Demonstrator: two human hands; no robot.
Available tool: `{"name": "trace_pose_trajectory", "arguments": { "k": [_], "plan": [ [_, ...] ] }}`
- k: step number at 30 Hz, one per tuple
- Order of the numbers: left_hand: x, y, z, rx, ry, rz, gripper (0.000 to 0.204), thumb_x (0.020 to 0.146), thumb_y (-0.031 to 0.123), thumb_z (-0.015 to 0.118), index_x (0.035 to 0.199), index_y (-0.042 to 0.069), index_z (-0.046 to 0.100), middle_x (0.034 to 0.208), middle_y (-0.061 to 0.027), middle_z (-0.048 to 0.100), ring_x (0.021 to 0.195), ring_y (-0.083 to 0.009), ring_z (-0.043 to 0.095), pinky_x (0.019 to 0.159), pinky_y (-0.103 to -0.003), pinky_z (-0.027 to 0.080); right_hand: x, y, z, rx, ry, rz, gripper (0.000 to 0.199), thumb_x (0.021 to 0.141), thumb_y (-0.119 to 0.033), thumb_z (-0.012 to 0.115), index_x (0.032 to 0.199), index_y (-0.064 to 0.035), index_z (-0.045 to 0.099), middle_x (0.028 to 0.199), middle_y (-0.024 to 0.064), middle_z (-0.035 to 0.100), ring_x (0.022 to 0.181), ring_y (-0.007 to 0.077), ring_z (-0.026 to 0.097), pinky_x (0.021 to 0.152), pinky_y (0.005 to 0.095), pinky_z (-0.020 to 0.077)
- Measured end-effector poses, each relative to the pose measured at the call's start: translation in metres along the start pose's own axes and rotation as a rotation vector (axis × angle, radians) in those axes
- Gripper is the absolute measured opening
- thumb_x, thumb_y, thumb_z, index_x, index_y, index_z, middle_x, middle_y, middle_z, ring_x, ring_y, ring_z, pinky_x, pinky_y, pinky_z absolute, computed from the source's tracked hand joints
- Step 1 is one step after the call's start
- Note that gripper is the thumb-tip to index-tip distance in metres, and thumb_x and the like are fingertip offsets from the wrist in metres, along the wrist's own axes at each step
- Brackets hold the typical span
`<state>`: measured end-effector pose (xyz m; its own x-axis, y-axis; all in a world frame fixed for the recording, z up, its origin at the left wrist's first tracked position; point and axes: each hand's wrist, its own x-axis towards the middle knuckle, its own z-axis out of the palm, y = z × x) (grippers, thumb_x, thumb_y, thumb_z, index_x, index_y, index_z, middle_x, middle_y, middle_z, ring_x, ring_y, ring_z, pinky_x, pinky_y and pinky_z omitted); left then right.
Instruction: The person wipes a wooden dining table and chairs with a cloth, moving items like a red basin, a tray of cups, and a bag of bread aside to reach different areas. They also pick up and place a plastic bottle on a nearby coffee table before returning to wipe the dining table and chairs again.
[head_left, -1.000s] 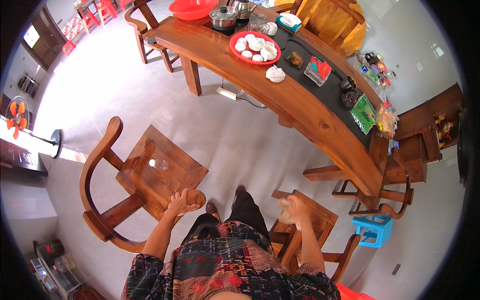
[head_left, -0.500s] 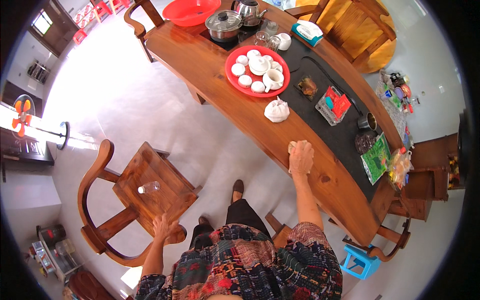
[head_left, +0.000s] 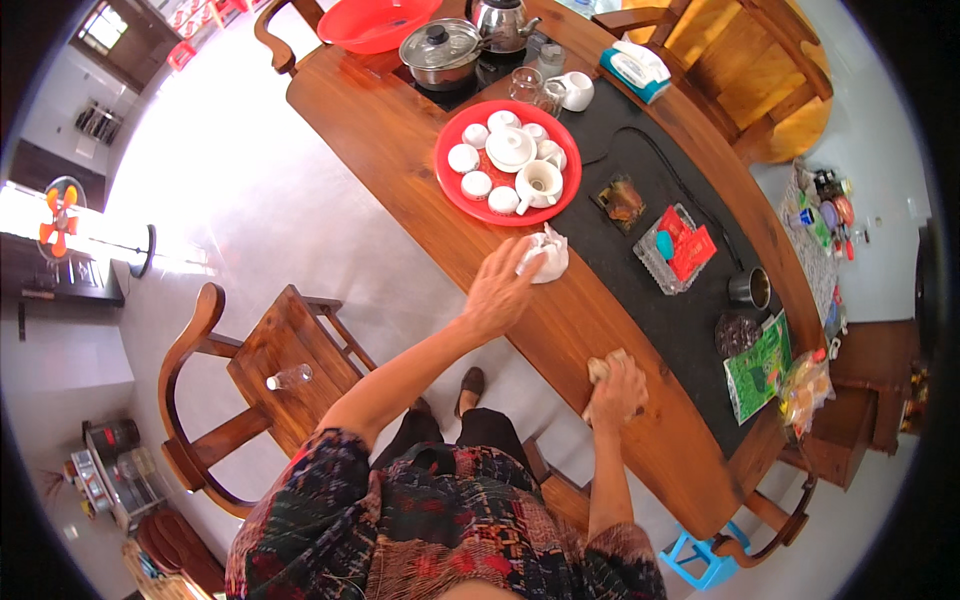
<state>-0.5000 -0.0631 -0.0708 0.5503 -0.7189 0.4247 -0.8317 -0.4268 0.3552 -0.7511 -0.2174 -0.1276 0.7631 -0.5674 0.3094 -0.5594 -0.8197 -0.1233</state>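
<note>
My left hand point(head_left: 500, 285) reaches across the near edge of the wooden table, its fingers stretched out against the left side of a knotted white plastic bag point(head_left: 549, 256). Part of the bag is behind the fingers. Further right along the table, my right hand point(head_left: 618, 392) presses on a crumpled beige cloth point(head_left: 598, 369), fingers curled over it. Just beyond the bag stands a round red tray point(head_left: 455, 187) with several white cups, a lidded bowl point(head_left: 510, 149) and a small white pitcher point(head_left: 539, 183).
On the table's dark inlay are a clear dish point(head_left: 655, 268) with red packets, a metal cup point(head_left: 750, 288) and a green packet point(head_left: 756, 372). A pot point(head_left: 440, 55), a kettle point(head_left: 503, 22) and a tissue pack point(head_left: 636, 70) stand farther back. A wooden chair point(head_left: 290, 350) holds a plastic bottle point(head_left: 290, 377).
My left hand has come from beside the chair up to the white bag. My right hand and the cloth have slid nearer me along the tabletop. The view has shifted slightly.
</note>
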Motion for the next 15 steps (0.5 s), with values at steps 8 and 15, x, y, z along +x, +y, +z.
{"name": "trace_pose_trajectory", "arguments": {
  "k": [8,15],
  "plan": [
    [-0.022,0.009,0.048,0.093,-0.101,0.082,0.030,0.076,0.012,0.059,0.105,0.013,0.052,0.084,-0.0056,0.050,0.075,-0.0229,0.056,0.057,-0.033,0.046,-0.034,0.029,-0.019,-0.103,-0.057,0.215,0.034,0.080,-0.007,0.058,0.113,-0.0145,0.056,0.120,0.0093,0.051,0.111,0.0333,0.047,0.088,0.0498,0.0361],
    [-0.139,-0.050,-0.019,-0.096,-0.311,-0.465,0.027,0.080,0.031,0.065,0.095,0.011,0.055,0.080,-0.0110,0.065,0.074,-0.0290,0.066,0.059,-0.042,0.051,-0.003,-0.031,0.005,-0.006,0.044,-0.007,0.031,0.080,-0.008,0.058,0.111,-0.0125,0.055,0.114,0.0115,0.051,0.104,0.0360,0.050,0.076,0.0489,0.0417]
  ]
}}
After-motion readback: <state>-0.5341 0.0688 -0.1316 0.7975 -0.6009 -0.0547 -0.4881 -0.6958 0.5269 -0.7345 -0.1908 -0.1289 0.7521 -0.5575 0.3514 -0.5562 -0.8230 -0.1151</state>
